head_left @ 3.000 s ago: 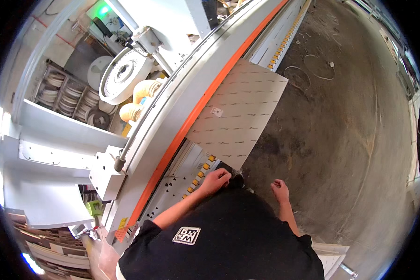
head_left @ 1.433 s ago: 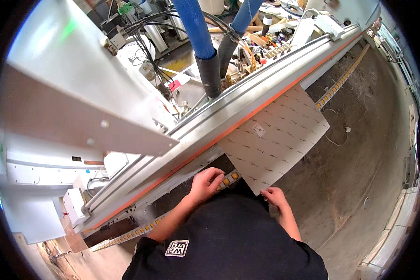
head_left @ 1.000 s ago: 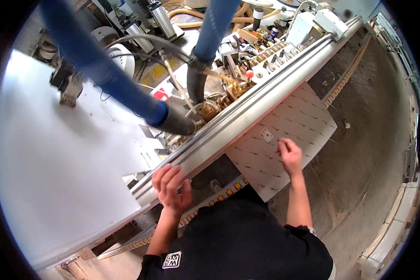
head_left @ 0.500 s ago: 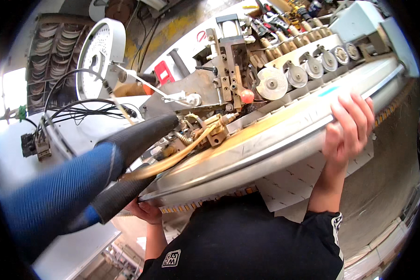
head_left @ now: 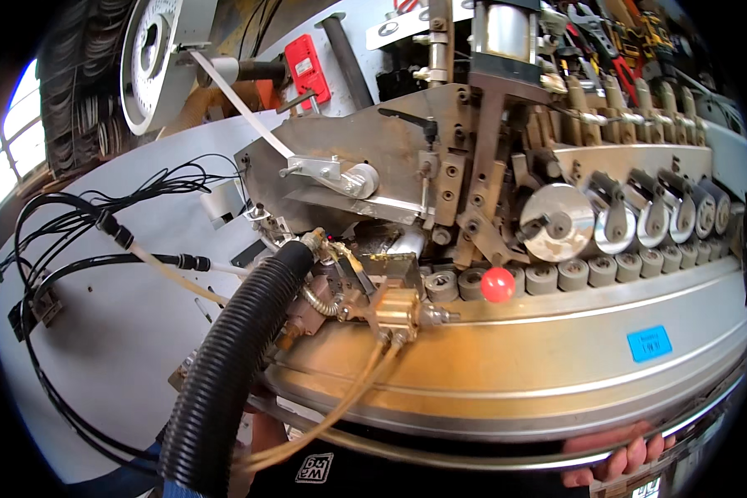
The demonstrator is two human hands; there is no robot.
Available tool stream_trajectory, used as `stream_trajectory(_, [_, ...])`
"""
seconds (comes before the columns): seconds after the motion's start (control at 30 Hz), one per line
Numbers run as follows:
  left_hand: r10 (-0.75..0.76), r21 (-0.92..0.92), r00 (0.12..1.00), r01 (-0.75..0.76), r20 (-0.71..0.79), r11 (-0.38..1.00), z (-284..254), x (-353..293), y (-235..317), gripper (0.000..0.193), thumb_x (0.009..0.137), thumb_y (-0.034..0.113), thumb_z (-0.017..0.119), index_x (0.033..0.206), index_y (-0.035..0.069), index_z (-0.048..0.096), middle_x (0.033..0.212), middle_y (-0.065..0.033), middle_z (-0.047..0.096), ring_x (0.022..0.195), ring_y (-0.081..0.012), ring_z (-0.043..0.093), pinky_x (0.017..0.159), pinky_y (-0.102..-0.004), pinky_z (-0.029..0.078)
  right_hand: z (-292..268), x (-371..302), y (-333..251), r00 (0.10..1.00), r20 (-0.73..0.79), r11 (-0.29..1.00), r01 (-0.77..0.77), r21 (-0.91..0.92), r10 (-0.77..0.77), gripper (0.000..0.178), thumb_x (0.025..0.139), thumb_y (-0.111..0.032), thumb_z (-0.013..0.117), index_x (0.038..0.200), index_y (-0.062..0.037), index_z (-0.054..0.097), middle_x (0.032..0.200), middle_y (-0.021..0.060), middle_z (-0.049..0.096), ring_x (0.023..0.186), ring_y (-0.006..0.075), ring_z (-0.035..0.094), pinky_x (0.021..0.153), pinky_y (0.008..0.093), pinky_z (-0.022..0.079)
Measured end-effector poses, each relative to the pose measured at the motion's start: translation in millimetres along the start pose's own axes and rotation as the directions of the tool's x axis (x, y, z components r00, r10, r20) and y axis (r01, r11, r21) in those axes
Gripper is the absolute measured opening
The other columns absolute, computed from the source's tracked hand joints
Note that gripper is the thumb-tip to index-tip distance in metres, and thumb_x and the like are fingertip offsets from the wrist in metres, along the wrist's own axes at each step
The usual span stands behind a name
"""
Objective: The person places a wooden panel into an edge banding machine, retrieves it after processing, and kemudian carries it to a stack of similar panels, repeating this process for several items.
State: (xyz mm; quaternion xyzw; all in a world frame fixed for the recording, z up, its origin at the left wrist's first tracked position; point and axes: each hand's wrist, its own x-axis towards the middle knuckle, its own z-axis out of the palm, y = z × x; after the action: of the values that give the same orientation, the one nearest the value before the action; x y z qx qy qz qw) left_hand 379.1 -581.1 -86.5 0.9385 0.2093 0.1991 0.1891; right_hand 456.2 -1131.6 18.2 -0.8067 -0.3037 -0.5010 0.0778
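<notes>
At the lower right, my right hand (head_left: 618,459) has its fingers curled against a thin shiny metal rail (head_left: 506,466) along the front of a long machine. Part of that hand shows behind the rail. My left hand (head_left: 266,433) is mostly hidden at the lower left, behind the rail and a ribbed black hose (head_left: 224,365); its fingers do not show. A brass fitting (head_left: 397,310) with pale tubes sits over the machine's yellowed metal bed (head_left: 473,353). Right of it is a red ball knob (head_left: 498,285). Neither hand touches the fitting or the knob.
Several small rollers (head_left: 573,274) line the bed's back edge, below a big metal disc (head_left: 558,222). A white perforated reel (head_left: 152,58) stands at the far left. Black cables (head_left: 166,184) cross the white surface. Hand tools (head_left: 606,41) lie at the far right.
The view has shifted and levelled, bringing the machine closer. Both hands now sit lower in the picture, and the right fingers show at the rail. The hose appears steeper, its blue sleeve mostly out of view.
</notes>
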Motion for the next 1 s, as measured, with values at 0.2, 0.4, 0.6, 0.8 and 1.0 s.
stream_trajectory(0.2, [0.037,0.005,0.997,-0.037,0.069,0.999,80.2,27.8,-3.0,0.054,0.104,0.040,0.035,0.126,-0.006,0.050,0.121,-0.0228,0.056,0.116,-0.0345,0.053,0.101,-0.0450,0.039,5.1,-2.5,-1.9,0.999,0.040,0.999,0.032,-0.002,-0.032,0.057,0.101,-0.042,0.019,0.114,-0.0015,0.055,0.102,0.0198,0.062,0.101,0.0376,0.063,0.098,0.0601,0.047])
stream_trajectory(0.4, [0.050,-0.002,0.995,-0.050,0.082,0.999,110.7,37.2,-2.8,0.051,0.104,0.039,0.036,0.125,-0.006,0.051,0.119,-0.0219,0.056,0.114,-0.0335,0.054,0.100,-0.0447,0.040,16.8,-6.8,-2.7,0.998,0.028,0.998,0.064,0.010,-0.064,0.056,0.101,-0.043,0.018,0.117,-0.0014,0.053,0.103,0.0206,0.061,0.102,0.0380,0.062,0.096,0.0606,0.048])
stream_trajectory(0.6, [0.042,-0.009,0.995,-0.042,0.095,0.999,123.9,41.9,-5.2,0.049,0.104,0.037,0.038,0.124,-0.005,0.051,0.118,-0.0211,0.057,0.112,-0.0326,0.054,0.099,-0.0443,0.041,26.7,-5.2,1.4,0.994,0.035,0.995,0.100,0.020,-0.101,0.056,0.102,-0.044,0.018,0.120,-0.0013,0.050,0.105,0.0214,0.060,0.102,0.0384,0.062,0.095,0.0611,0.049])
stream_trajectory(0.8, [0.047,-0.018,0.993,-0.045,0.108,0.999,135.0,43.8,-2.2,0.047,0.104,0.036,0.039,0.123,-0.005,0.052,0.116,-0.0202,0.057,0.109,-0.0317,0.055,0.098,-0.0440,0.042,22.1,-10.1,9.1,0.993,0.046,0.994,0.111,0.016,-0.112,0.057,0.102,-0.045,0.018,0.123,-0.0012,0.047,0.106,0.0222,0.059,0.103,0.0388,0.062,0.094,0.0616,0.050])
stream_trajectory(1.0, [0.074,-0.043,0.992,-0.070,0.104,0.997,122.6,50.4,-3.3,0.045,0.104,0.035,0.040,0.122,-0.004,0.052,0.114,-0.0194,0.057,0.107,-0.0308,0.056,0.096,-0.0436,0.043,7.4,-5.9,11.2,0.987,0.085,0.989,0.142,-0.033,-0.139,0.057,0.103,-0.046,0.018,0.126,-0.0011,0.045,0.108,0.0230,0.058,0.103,0.0392,0.061,0.093,0.0621,0.051])
